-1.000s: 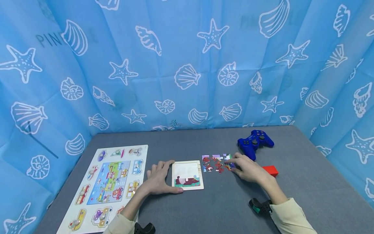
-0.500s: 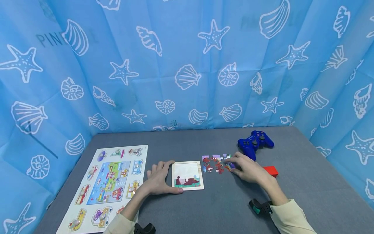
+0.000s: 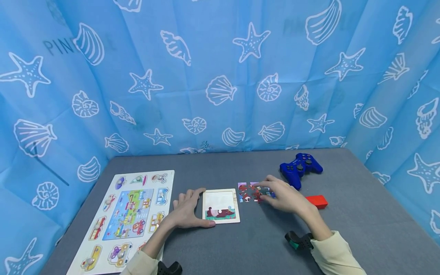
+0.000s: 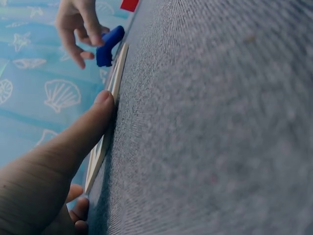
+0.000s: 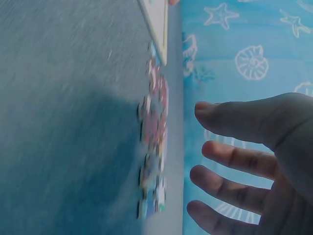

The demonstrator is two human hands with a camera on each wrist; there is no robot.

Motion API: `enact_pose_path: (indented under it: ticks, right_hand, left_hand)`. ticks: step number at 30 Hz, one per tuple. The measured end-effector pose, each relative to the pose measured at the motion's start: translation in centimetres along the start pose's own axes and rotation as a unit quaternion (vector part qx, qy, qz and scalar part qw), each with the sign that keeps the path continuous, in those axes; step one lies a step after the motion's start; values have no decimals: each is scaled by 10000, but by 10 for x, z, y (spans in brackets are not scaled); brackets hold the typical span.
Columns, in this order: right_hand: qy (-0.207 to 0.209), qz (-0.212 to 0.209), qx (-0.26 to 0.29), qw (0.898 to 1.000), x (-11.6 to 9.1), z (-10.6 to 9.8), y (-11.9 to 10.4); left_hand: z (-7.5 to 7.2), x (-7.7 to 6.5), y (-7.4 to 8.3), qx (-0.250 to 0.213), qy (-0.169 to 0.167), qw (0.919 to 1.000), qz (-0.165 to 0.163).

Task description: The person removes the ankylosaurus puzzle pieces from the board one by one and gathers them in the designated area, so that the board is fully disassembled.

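Note:
A small square wooden puzzle tray (image 3: 236, 208) lies mid-table, with brown and green pieces fitted along its near side. My left hand (image 3: 185, 212) grips the tray at its left side, thumb on the near edge and a finger at the far left corner. In the left wrist view, the thumb presses against the tray's edge (image 4: 100, 154). Several loose jigsaw pieces (image 3: 242, 187) lie right of the tray, partly hidden by my right hand (image 3: 283, 196). That hand hovers above them; the right wrist view shows its fingers apart, holding nothing, beside the pieces (image 5: 152, 125).
A large white knob puzzle board (image 3: 111, 214) lies at the left. Behind the right hand sits a blue game controller (image 3: 298, 168), and a red block (image 3: 317, 201) is close to the right wrist. A blue shell-patterned curtain (image 3: 220, 114) hangs behind the grey table (image 3: 247, 252).
My right hand has shifted left across the loose pieces, its fingers spreading wider and uncovering more of the red block. The left hand and the tray have stayed put.

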State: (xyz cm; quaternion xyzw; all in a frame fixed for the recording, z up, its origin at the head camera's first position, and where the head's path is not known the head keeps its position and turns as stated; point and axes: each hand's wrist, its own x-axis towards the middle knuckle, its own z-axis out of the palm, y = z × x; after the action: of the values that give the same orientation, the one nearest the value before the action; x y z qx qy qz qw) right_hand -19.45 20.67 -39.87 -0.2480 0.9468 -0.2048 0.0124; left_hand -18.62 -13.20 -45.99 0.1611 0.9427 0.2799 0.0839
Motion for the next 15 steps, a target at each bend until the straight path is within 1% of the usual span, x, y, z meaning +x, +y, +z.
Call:
enact_pose_path:
  ticks: [4,10,15]
  right_hand:
    - [-23,-154,158,9998,5,2,-9]
    - [-199,-267,252,9991,14,8,-24]
    - [-331,-504,348,9976,22,15,-37]
  left_hand:
    - [-1,0,0,-39,-82,10000,42]
    - [-3,1,2,-1,-179,9998,-99]
    - [-4,0,2,-15,-286,9995,-148]
